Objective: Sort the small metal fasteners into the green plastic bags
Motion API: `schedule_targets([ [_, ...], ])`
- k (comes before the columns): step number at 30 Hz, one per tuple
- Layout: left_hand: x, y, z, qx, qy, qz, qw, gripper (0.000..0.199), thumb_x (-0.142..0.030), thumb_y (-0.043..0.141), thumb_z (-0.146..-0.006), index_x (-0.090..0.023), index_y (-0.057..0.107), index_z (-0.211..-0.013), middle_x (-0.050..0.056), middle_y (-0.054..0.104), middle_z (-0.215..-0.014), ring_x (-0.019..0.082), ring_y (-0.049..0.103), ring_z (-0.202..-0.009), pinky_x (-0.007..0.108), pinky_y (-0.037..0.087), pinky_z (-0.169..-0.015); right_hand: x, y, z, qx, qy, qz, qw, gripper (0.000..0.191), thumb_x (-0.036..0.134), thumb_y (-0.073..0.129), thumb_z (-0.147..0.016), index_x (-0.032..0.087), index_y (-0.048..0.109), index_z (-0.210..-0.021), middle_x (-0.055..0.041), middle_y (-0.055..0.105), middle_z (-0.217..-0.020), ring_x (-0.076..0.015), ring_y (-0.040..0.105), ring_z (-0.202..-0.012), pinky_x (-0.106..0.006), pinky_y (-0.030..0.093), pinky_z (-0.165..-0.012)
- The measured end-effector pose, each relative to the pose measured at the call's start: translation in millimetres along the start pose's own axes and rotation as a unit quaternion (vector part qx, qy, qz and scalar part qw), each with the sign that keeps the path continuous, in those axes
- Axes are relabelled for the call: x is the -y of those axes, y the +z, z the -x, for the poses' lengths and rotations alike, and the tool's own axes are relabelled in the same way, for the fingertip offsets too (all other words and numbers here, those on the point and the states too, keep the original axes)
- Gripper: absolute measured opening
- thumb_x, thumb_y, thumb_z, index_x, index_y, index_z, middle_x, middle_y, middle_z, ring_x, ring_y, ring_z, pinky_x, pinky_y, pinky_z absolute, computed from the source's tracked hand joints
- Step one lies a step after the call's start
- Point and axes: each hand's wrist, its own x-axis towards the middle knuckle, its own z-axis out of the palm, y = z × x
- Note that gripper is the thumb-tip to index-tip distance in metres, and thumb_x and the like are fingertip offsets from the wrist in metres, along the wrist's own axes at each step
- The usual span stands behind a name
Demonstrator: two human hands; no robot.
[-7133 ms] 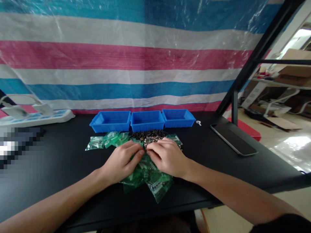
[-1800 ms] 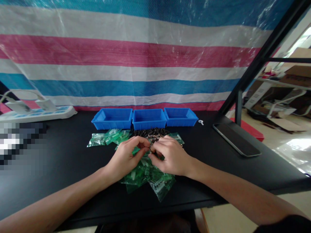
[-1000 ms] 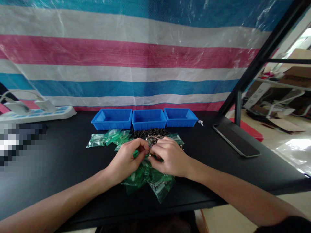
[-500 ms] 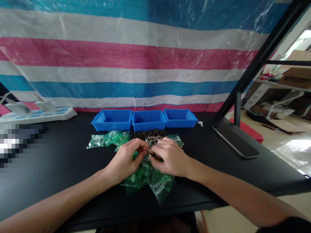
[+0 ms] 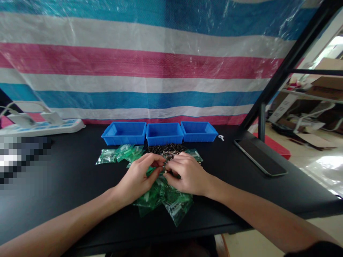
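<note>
The left hand curls its thumb and forefinger into a loop, the tips nearly meeting; whether they grip anything is unclear. The fingers of the right hand are bent, with thumb and forefinger a little apart at the tips and pinching a small metallic part, just beside the left fingertips. The part is bright at its lower end; its full shape is too small to tell. It is above the near bags, which are green, clear and crumpled, overlapping on the black counter. Dark screws lie heaped beyond the hands, before three blue bins.
</note>
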Motion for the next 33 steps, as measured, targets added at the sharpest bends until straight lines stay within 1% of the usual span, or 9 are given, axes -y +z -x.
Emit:
schedule_targets([
  [8, -2.7, -0.2, -0.9, 0.004, -0.016, 0.019, 1.0, 0.017, -0.009, 0.047, -0.075, -0.017, 0.053, -0.089, 0.002, 0.06, -0.08, 0.013, 0.057, -0.072, 0.023, 0.048, -0.066, -0.1, 0.4, 0.7, 0.0, -0.01, -0.005, 1.0, 0.014, 0.023, 0.049, -0.079, 0.016, 0.052, -0.066, 0.0007, 0.053, -0.06, -0.0119, 0.047, -0.059, -0.026, 0.031, -0.062],
  [16, -2.5, -0.5, -1.4, 0.002, -0.016, 0.012, 1.0, 0.015, -0.01, 0.048, -0.075, -0.017, 0.053, -0.087, 0.001, 0.06, -0.078, 0.012, 0.057, -0.071, 0.023, 0.047, -0.065, 0.6, -0.3, 0.4, -0.005, -0.006, -0.007, 1.0, 0.015, 0.024, 0.049, -0.078, 0.016, 0.053, -0.066, 0.0004, 0.054, -0.06, -0.0117, 0.047, -0.058, -0.026, 0.031, -0.062],
  [21, -3.7, -0.7, -1.4, 0.001, -0.017, 0.012, 1.0, 0.014, -0.011, 0.047, -0.076, -0.017, 0.053, -0.087, 0.001, 0.06, -0.078, 0.013, 0.057, -0.071, 0.023, 0.047, -0.065, 0.2, -0.6, 0.7, 0.0, -0.001, -0.008, 1.0, 0.015, 0.023, 0.048, -0.079, 0.016, 0.054, -0.069, -0.0006, 0.056, -0.061, -0.0123, 0.048, -0.06, -0.026, 0.03, -0.062],
  [27, -3.8, -1.8, -0.8, -0.002, -0.013, 0.012, 1.0, 0.012, -0.011, 0.048, -0.076, -0.017, 0.053, -0.085, 0.001, 0.06, -0.077, 0.013, 0.057, -0.07, 0.022, 0.047, -0.064, -0.8, -1.6, 0.7, 0.004, 0.004, -0.012, 1.0, 0.014, 0.023, 0.048, -0.08, 0.016, 0.053, -0.069, 0.0003, 0.054, -0.06, -0.012, 0.048, -0.059, -0.025, 0.029, -0.061],
  [33, -2.0, -1.7, -0.6, -0.004, -0.012, 0.014, 1.0, 0.012, -0.012, 0.049, -0.077, -0.017, 0.054, -0.086, 0.001, 0.06, -0.078, 0.012, 0.057, -0.071, 0.022, 0.047, -0.065, -0.2, -1.2, 1.2, -0.015, 0.019, -0.009, 1.0, 0.015, 0.024, 0.049, -0.079, 0.016, 0.052, -0.067, 0.0007, 0.053, -0.058, -0.0118, 0.047, -0.058, -0.025, 0.029, -0.06],
])
